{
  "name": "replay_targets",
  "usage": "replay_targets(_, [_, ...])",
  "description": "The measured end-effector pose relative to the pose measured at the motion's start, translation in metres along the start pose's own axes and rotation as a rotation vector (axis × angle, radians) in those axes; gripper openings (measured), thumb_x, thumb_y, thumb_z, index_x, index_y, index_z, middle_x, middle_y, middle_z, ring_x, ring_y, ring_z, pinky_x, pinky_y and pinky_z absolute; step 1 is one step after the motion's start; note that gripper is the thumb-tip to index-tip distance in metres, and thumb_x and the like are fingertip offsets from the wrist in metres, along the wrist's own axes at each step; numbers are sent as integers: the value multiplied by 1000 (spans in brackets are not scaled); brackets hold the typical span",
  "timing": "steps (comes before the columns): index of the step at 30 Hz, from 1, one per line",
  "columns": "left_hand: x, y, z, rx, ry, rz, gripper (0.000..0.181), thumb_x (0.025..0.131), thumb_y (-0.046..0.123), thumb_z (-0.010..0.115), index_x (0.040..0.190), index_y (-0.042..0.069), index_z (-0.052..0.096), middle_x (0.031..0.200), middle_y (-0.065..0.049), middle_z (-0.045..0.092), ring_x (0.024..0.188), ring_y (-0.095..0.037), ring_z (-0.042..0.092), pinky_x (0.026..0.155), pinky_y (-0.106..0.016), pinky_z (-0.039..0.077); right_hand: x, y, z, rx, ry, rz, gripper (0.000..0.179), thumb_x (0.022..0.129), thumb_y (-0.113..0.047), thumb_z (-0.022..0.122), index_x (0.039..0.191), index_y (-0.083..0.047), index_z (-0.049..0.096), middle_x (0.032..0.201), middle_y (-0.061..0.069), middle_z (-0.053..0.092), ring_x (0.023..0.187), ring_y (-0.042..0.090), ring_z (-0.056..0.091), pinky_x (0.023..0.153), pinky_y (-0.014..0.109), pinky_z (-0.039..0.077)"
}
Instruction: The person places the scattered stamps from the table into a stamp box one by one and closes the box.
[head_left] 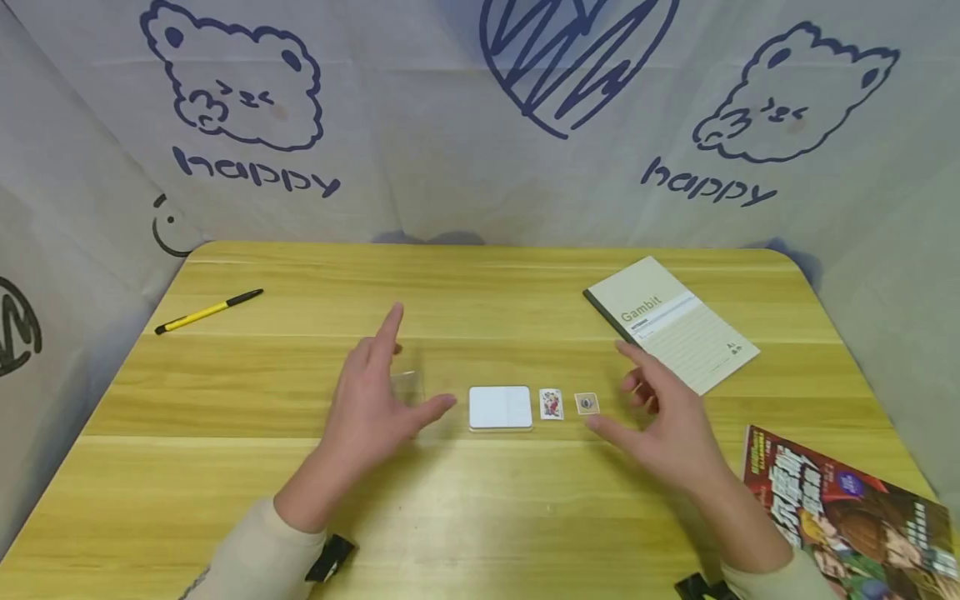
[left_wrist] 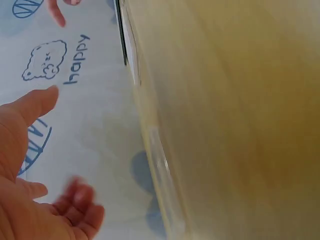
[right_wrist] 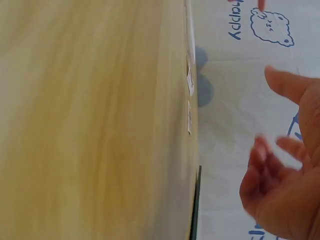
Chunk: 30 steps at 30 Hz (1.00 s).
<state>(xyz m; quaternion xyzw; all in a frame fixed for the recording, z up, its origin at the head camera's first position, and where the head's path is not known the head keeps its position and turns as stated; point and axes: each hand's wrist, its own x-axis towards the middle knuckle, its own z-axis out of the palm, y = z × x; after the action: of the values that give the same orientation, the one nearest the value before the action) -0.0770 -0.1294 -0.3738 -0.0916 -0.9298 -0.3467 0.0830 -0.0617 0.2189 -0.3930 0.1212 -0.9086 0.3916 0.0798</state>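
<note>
In the head view a small white rectangular box (head_left: 500,407) lies on the table between my hands. Right of it are a small picture card (head_left: 551,404) with a colourful figure and a smaller square piece (head_left: 587,404) with a dark emblem. My left hand (head_left: 366,398) hovers left of the box, thumb and forefinger spread, holding nothing. Partly behind it lies a clear plastic piece (head_left: 407,383), its shape hard to make out. My right hand (head_left: 667,425) is raised just right of the square piece. Its thumb and forefinger stand apart, other fingers loosely curled, nothing in them.
A yellow and black pen (head_left: 210,312) lies at the far left of the wooden table (head_left: 465,308). At the right back is a Gambit notebook (head_left: 675,325), and a comic magazine (head_left: 847,508) lies at the front right. A cloth with drawings (head_left: 420,150) hangs behind the table.
</note>
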Motion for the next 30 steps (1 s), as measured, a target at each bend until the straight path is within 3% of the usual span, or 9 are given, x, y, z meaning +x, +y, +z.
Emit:
replay_targets(1, [0, 2, 1, -43, -6, -8, 118, 70, 42, 92, 160, 16, 21, 110, -19, 54, 98, -32, 51, 77, -47, 45, 1, 0, 1, 36, -23, -3, 86, 74, -27, 91, 148, -20, 48, 92, 8, 58, 76, 21, 51, 66, 33, 44])
replay_targets(3, [-1, 5, 5, -110, -16, -25, 112, 70, 38, 92, 158, 13, 27, 108, -15, 57, 90, -28, 52, 73, -42, 45, 2, 0, 4, 87, -60, -11, 78, 75, -26, 91, 143, -20, 53, 80, 6, 53, 66, 17, 44, 59, 28, 40])
replay_targets(6, [-2, 9, 10, -187, -45, -49, 104, 71, 34, 92, 155, 12, 34, 89, -7, 53, 71, -20, 47, 62, -36, 42, 5, -1, 7, 123, -73, -42, 70, 74, -22, 91, 136, -19, 58, 68, 3, 40, 58, 12, 33, 58, 27, 37])
replay_targets(8, [-3, 10, 14, -226, -64, -61, 100, 71, 31, 92, 153, 13, 37, 83, -1, 49, 61, -13, 41, 58, -31, 40, 6, -1, 10, 169, -66, -56, 67, 73, -17, 92, 133, -17, 61, 65, 1, 33, 57, 10, 28, 59, 28, 36])
replay_targets(10, [-4, 12, 17, -261, -85, -74, 97, 71, 28, 93, 151, 15, 40, 71, 1, 34, 54, -11, 28, 53, -31, 32, 8, 0, 14, 215, -61, -66, 65, 72, -12, 92, 130, -13, 63, 64, -1, 28, 56, 9, 25, 59, 28, 34])
replay_targets(19, [-10, 12, 38, -406, -232, -102, 95, 70, 19, 94, 149, 8, 43, 60, 6, 35, 52, -9, 32, 58, -30, 41, 12, 8, 34, 343, -120, 42, 61, 71, -7, 92, 125, -4, 65, 60, -6, 26, 53, 8, 26, 58, 27, 37])
replay_targets(30, [-5, 1, 55, -465, -299, -111, 90, 70, 14, 93, 147, 4, 47, 55, 9, 31, 50, -8, 28, 65, -32, 44, 16, 13, 48, 282, -191, 78, 58, 73, -13, 91, 124, -7, 67, 56, -9, 27, 51, 8, 25, 57, 27, 37])
